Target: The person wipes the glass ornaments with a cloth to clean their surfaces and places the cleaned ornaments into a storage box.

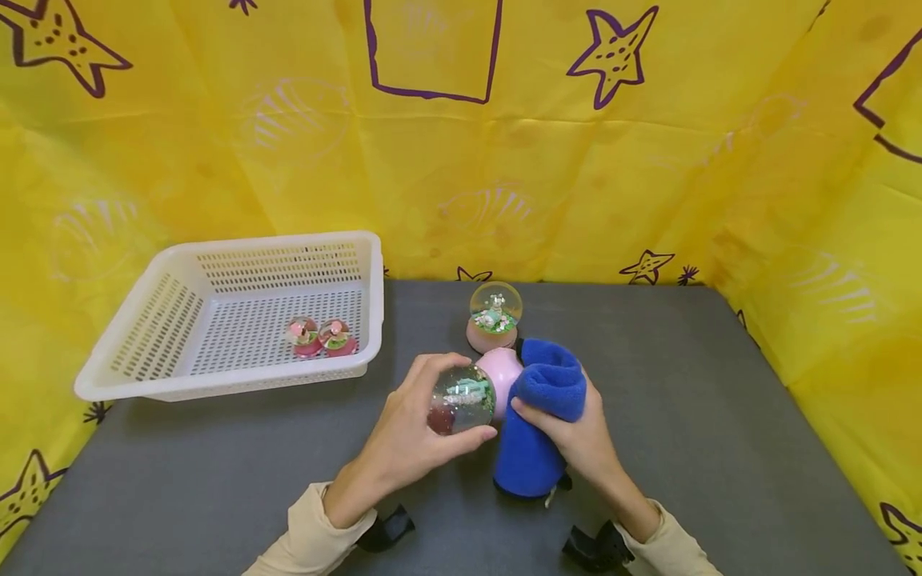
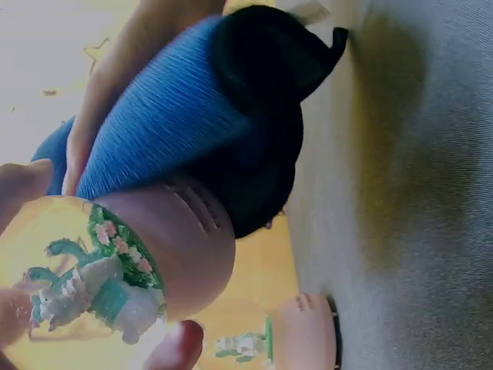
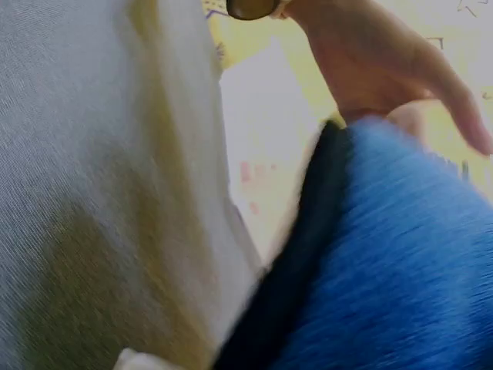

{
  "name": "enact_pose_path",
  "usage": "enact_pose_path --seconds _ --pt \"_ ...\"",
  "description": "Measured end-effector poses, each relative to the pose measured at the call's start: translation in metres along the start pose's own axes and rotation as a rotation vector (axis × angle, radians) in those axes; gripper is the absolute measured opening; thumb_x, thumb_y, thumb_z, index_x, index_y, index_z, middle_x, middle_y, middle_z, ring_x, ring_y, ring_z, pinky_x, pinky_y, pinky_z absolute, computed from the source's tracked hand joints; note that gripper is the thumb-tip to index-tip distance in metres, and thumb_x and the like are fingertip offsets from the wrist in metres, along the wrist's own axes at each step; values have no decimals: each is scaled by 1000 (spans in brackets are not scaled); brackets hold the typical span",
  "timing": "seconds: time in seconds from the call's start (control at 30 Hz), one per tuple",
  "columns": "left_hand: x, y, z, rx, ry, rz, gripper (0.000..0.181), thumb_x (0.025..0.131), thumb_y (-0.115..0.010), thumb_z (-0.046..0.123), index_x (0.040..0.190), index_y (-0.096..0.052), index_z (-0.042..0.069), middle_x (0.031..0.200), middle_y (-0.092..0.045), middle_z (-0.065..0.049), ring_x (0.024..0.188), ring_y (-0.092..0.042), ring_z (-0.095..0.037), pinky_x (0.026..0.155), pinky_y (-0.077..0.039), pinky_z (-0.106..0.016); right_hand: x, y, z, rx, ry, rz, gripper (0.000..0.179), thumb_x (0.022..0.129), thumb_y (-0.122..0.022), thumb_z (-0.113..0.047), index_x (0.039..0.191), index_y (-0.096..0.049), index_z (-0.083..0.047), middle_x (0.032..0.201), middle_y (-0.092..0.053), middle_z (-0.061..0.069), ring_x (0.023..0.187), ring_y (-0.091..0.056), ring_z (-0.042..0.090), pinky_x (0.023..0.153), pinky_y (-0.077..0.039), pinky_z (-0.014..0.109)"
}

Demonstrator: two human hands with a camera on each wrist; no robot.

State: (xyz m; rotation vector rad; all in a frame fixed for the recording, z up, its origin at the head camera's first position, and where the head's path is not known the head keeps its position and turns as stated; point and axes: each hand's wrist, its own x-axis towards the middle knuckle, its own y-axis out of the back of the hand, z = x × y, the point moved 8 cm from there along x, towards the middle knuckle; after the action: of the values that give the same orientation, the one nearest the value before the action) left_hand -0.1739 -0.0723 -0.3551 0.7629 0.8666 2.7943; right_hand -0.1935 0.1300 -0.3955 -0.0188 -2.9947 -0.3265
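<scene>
My left hand (image 1: 412, 428) grips the glass ball of a snow globe (image 1: 464, 398), which lies tilted on its side above the table. Its pink base (image 1: 499, 376) points to the right. Inside the ball, a mint-and-white figure with pink flowers shows in the left wrist view. My right hand (image 1: 587, 432) holds a folded blue cloth (image 1: 533, 448) with dark edging against the base. Behind them a second snow globe (image 1: 494, 316) stands upright on its pink base. The cloth hides most of my right fingers.
A white perforated basket (image 1: 238, 382) stands at the left of the grey table (image 1: 684, 416), with two small pink-based globes (image 1: 320, 338) inside. Yellow patterned fabric (image 1: 504, 176) hangs behind and along the sides.
</scene>
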Motion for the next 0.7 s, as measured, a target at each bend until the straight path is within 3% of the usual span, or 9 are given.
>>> enact_pose_path --seconds 0.13,0.3,0.43,0.53,0.7 --pt "-1 -4 4 66 -74 -1 72 69 -88 42 128 -53 21 121 -55 0 88 -58 -8 71 -51 -25 0 -8 4 -31 -9 -73 78 76 -83 -10 141 -40 -6 127 -57 12 109 -59 25 94 -49 43" --pt "-1 0 4 -11 -81 38 72 67 -91 35 126 -53 18 120 -55 0 78 -58 -8 64 -53 -20 2 -1 -1 -74 25 -43 74 73 -85 -10 136 -48 -6 123 -62 10 103 -62 18 91 -52 36" --pt "0 5 0 -106 -18 71 70 68 -91 29 126 -54 20 118 -57 0 82 -63 -12 65 -57 -24 3 7 -4 -76 35 -2 69 72 -85 -7 133 -53 -2 118 -65 13 98 -63 10 88 -53 29" --pt "-1 8 -5 -135 37 90 68 68 -91 28 126 -55 23 118 -60 -1 97 -62 -13 76 -57 -28 3 10 -3 -43 18 26 61 73 -82 -5 127 -56 1 112 -66 12 94 -64 8 85 -53 26" --pt "0 8 -12 -229 121 80 65 72 -87 24 128 -54 22 118 -64 -4 95 -63 -14 78 -55 -30 2 5 0 84 -4 -19 50 76 -77 -2 120 -55 3 101 -65 0 89 -64 11 81 -53 27"
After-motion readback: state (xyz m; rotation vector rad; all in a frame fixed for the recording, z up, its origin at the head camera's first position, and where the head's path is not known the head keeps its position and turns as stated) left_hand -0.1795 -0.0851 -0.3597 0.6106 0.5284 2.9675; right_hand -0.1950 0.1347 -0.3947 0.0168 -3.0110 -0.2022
